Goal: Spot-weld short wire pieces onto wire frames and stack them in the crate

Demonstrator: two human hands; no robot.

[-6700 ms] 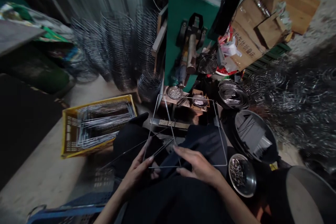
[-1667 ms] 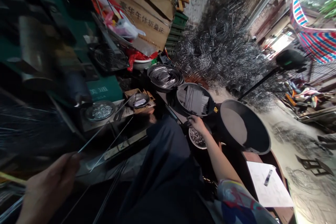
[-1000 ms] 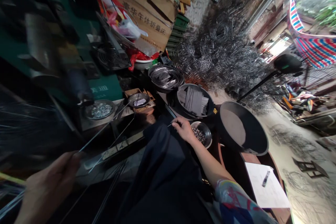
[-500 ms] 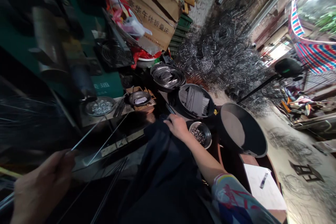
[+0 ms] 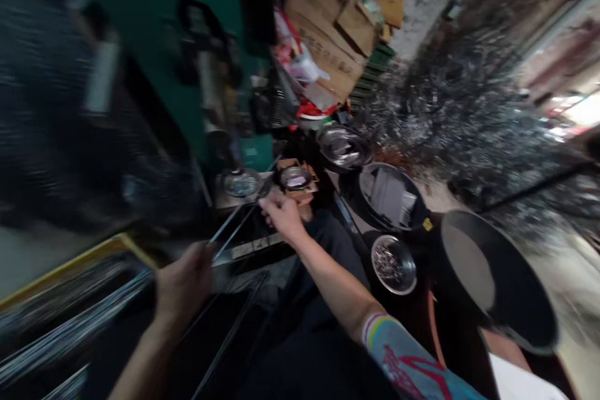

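My left hand (image 5: 185,281) is closed on thin metal wires (image 5: 229,228) that run up and to the right from it. My right hand (image 5: 282,212) has its fingers bent together at the upper end of these wires, beside the small work ledge; what its fingertips hold is too small to tell. Just past the wires, a round dish of small metal pieces (image 5: 242,184) sits under the green machine (image 5: 257,151). A small dark bowl (image 5: 296,179) rests on a cardboard box right behind my right hand.
To the right are a bowl of small metal parts (image 5: 394,264), a black tub with flat strips (image 5: 389,194) and a large dark pan (image 5: 497,275). A yellow-edged crate (image 5: 84,262) of wires lies lower left. Tangled wire (image 5: 450,112) is heaped behind.
The view has turned left. My right hand has moved from my lap by the tubs to the wires near the dish. My left hand still grips the wires, and the yellow-edged crate now shows.
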